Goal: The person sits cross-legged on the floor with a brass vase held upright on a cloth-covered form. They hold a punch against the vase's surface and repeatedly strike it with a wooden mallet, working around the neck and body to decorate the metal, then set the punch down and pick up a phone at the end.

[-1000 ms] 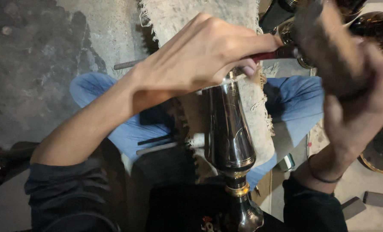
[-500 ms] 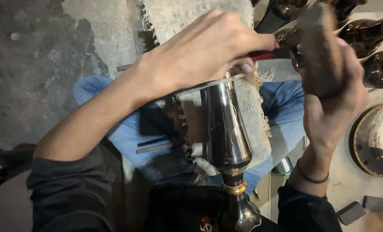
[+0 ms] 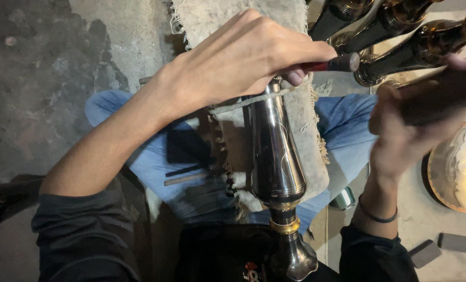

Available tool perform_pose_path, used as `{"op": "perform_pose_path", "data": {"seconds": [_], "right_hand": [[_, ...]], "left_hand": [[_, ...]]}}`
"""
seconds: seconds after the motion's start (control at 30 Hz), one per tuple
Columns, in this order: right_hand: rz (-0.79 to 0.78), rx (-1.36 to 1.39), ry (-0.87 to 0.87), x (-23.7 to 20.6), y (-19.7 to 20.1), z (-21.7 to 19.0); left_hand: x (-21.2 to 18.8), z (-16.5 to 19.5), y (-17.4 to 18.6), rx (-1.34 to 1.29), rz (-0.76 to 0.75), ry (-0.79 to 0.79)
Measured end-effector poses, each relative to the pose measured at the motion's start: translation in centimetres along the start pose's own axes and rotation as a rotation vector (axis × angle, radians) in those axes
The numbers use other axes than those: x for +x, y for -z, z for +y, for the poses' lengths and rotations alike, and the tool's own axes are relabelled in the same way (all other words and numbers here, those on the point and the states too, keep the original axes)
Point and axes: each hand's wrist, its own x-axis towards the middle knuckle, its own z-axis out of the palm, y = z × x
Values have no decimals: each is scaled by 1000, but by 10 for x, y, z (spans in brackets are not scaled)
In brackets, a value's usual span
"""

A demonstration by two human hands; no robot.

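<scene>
- Head view: we see a dark polished metal vase point(image 3: 275, 151) lying lengthwise over our lap, its narrow neck pointing away from us and its brass collar and flared foot point(image 3: 294, 258) close to our body
- The vase rests on a frayed pale cloth point(image 3: 227, 21) spread over the blue-trousered legs point(image 3: 154, 162), and fine engraved curves show on its side
- Our left hand point(image 3: 243, 57) arches over the neck of the vase; its grip is closed around a slim tool with a red-and-dark handle point(image 3: 333, 63), whose end sticks out to the right past the fingertips
- We cannot tell where the tool's tip meets the metal, since the fingers cover it
- Our right hand point(image 3: 400, 136) is raised to the right of the vase and blurred; its grip is wrapped around a dark block-shaped mallet point(image 3: 441, 94), held apart from the vase
- A dark band point(image 3: 377, 215) circles the right wrist
- Beyond the hands, several more dark metal vases point(image 3: 400, 52) lie side by side at the upper right
- A round brass dish point(image 3: 455, 167) sits at the right edge on the floor
- Two small grey blocks point(image 3: 441, 246) lie on the floor near our right elbow
- Thin dark rods point(image 3: 186, 175) rest on the left leg beside the cloth
- The rough grey floor point(image 3: 34, 78) fills the left side
</scene>
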Motion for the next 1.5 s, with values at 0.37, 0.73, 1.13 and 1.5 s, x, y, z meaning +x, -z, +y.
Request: {"op": "perform_pose_path", "data": {"seconds": [0.37, 0.73, 1.13, 1.5], "right_hand": [[-230, -158, 87, 47, 25, -31], [-307, -274, 158, 69, 47, -62], [-449, -538, 401, 135, 48, -119], [-435, -317, 266, 115, 43, -101]], "left_hand": [[-19, 4, -3, 30, 52, 2], [-38, 13, -17, -29, 236, 86], [-51, 32, -32, -97, 500, 297], [-58, 25, -40, -129, 528, 341]]}}
